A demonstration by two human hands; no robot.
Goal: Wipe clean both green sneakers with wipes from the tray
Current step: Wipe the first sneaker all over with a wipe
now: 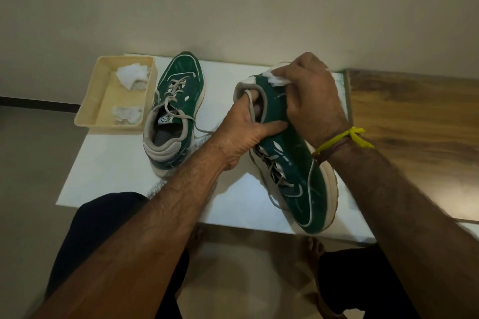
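On the white table (108, 163) we list: one green sneaker (178, 101) standing beside the tray (103, 122) (two wipes inside); second sneaker (290, 163) gripped by left hand (246, 132), fingers in its collar; right hand (311, 96) fingers pressing a wipe (277, 80) on its heel

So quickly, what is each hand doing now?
Left hand: grips the sneaker, fingers inside its opening.
Right hand: holds a wipe against that sneaker's heel.

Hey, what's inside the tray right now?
The tray holds two crumpled white wipes: one at the far end, one nearer. Anything beneath them is covered.
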